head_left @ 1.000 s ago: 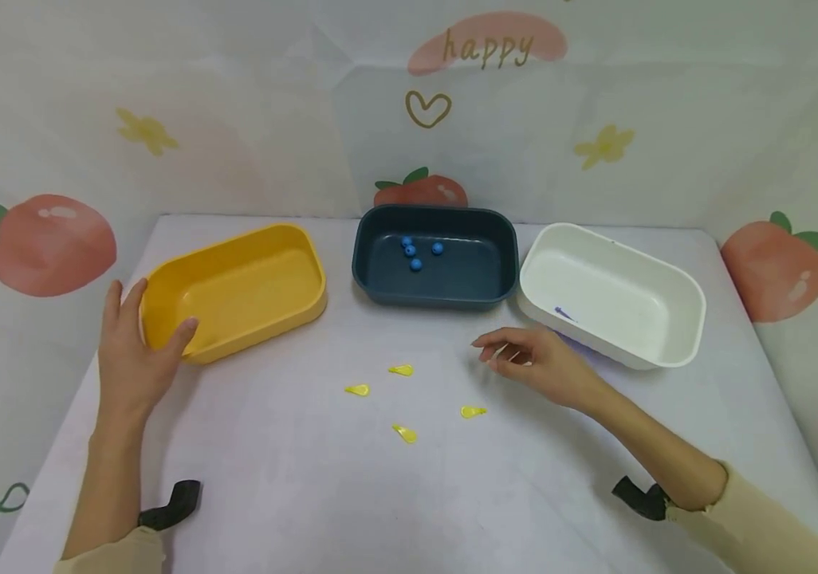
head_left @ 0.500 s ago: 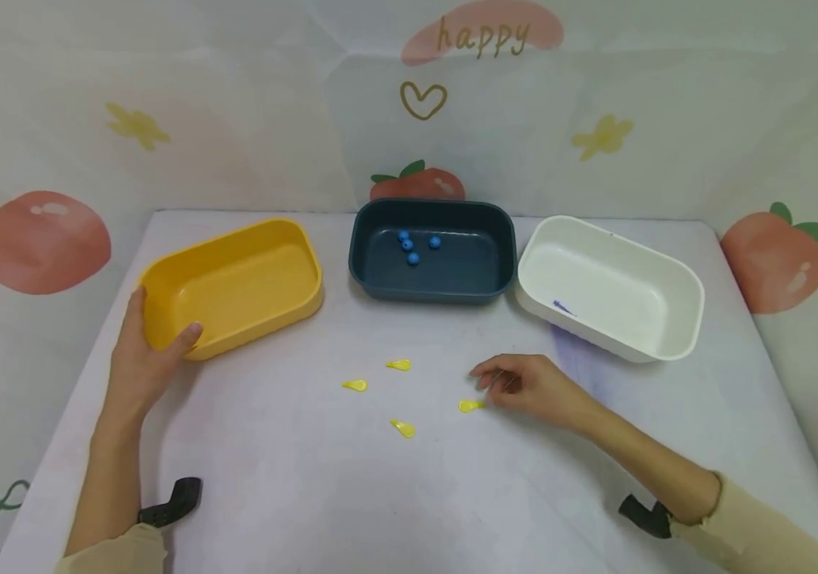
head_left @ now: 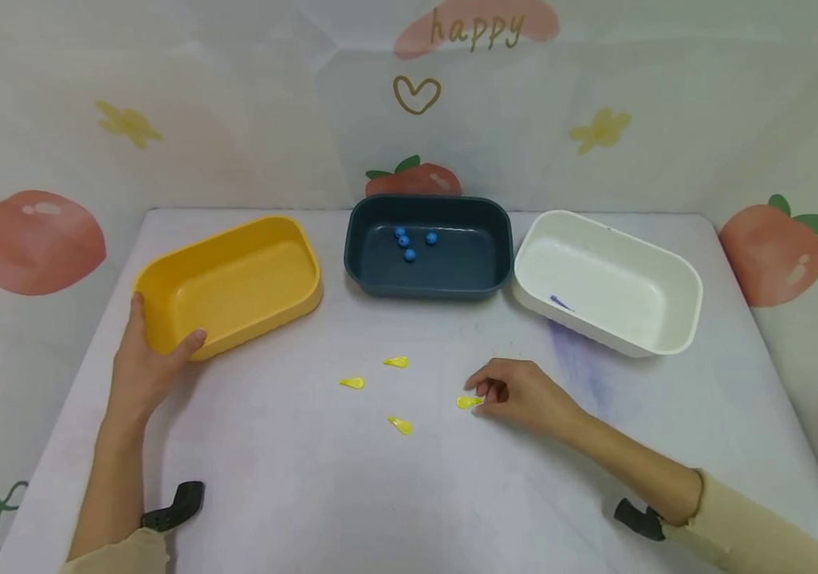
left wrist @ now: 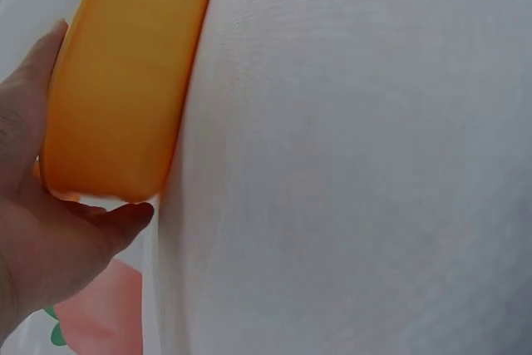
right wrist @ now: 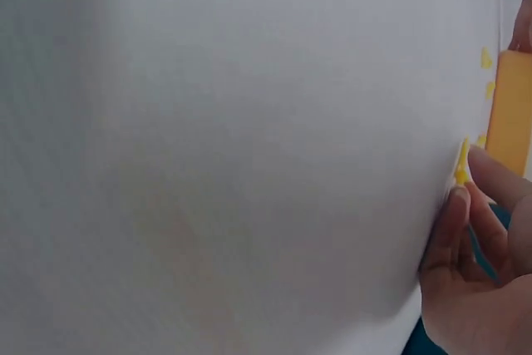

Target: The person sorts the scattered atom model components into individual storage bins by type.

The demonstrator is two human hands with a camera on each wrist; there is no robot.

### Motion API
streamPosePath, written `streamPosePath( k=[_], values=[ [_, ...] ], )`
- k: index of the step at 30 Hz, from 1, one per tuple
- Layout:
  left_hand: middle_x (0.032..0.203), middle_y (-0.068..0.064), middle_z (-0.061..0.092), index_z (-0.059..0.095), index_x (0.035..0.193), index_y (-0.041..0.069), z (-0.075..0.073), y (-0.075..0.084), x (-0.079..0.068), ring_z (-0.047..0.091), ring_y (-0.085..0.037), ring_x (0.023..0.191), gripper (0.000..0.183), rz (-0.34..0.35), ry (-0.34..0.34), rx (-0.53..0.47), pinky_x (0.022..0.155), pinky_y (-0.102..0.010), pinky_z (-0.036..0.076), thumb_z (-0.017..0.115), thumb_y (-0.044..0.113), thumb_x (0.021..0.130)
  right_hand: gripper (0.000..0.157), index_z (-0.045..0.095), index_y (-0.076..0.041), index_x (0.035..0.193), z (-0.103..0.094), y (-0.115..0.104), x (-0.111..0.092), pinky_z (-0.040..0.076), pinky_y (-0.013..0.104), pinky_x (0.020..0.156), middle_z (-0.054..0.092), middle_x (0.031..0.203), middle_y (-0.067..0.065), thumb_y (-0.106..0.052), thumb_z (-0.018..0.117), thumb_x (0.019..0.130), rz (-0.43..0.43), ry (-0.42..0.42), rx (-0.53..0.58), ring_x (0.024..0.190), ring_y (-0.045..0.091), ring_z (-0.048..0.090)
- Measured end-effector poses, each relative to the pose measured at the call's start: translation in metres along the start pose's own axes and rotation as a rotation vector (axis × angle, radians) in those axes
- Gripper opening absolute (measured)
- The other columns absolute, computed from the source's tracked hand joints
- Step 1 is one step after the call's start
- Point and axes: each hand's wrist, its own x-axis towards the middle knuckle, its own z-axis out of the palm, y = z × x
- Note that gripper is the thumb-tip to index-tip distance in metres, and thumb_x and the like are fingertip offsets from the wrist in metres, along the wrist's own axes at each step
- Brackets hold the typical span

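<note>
My left hand (head_left: 142, 368) holds the near left corner of a yellow tray (head_left: 265, 320), thumb along its near side and fingers at its left end. The left wrist view shows that hand (left wrist: 50, 230) spread around the end of the tray (left wrist: 125, 81). My right hand (head_left: 524, 396) is low over the table, thumb and index finger apart on either side of the narrow end of a yellow teardrop-shaped piece (head_left: 466, 402). In the right wrist view the piece (right wrist: 462, 160) shows between those fingertips. More such pieces lie left of it: one (head_left: 396, 362), another (head_left: 353, 383), a third (head_left: 400, 425).
A dark blue tray (head_left: 426, 291) with several blue beads (head_left: 410, 255) stands at the back middle. Right of it, close against its edge, is a white tray (head_left: 617, 343) with a small purple mark (head_left: 560, 303) inside. A patterned cloth backdrop (head_left: 237, 119) rises behind the table.
My right hand has come down and toward me from near the white tray to the nearest yellow piece. The left hand's fingers have lowered onto the yellow tray's left end.
</note>
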Motion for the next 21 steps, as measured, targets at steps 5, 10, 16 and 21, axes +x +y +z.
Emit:
streamPosePath(
  k=[5, 10, 16, 21],
  values=[
    [0.165, -0.014, -0.007, -0.015, 0.157, 0.021, 0.0013, 0.0014, -0.0001, -0.001, -0.043, 0.15, 0.101, -0.051, -0.033, -0.009, 0.117, -0.06, 0.005, 0.06, 0.046, 0.096, 0.028, 0.074, -0.013, 0.099, 0.0071, -0.0009, 0.0005, 0.051, 0.02, 0.066, 0.062, 0.081, -0.009, -0.004, 0.085, 0.075, -0.03, 0.07, -0.087, 0.071, 0.004, 0.056],
    [0.165, -0.014, -0.008, -0.014, 0.157, 0.019, 0.0025, -0.0007, -0.0007, -0.002, -0.042, 0.15, 0.098, -0.05, -0.035, -0.01, 0.118, -0.06, 0.003, 0.059, 0.043, 0.097, 0.027, 0.074, -0.013, 0.097, 0.0106, -0.004, 0.0017, 0.052, 0.02, 0.066, 0.064, 0.08, -0.011, -0.002, 0.085, 0.074, -0.022, 0.091, -0.111, 0.071, 0.003, 0.056],
    [0.166, -0.013, -0.005, -0.012, 0.157, 0.018, 0.0042, -0.0003, -0.0006, -0.002, -0.039, 0.151, 0.096, -0.021, -0.025, -0.004, 0.119, -0.056, 0.003, 0.058, 0.043, 0.097, 0.024, 0.076, -0.011, 0.094, 0.0105, -0.0056, 0.0019, 0.052, 0.02, 0.066, 0.064, 0.078, -0.012, 0.001, 0.083, 0.074, -0.037, 0.097, -0.115, 0.07, 0.003, 0.056],
    [0.165, -0.015, -0.005, -0.012, 0.157, 0.017, 0.0038, 0.0004, -0.0007, -0.001, -0.04, 0.15, 0.095, -0.018, -0.025, 0.001, 0.119, -0.056, 0.003, 0.057, 0.044, 0.098, 0.021, 0.076, -0.013, 0.091, 0.0106, -0.0044, 0.0026, 0.051, 0.02, 0.065, 0.063, 0.078, -0.012, 0.001, 0.082, 0.076, -0.062, 0.089, -0.132, 0.07, 0.003, 0.055]
  ],
)
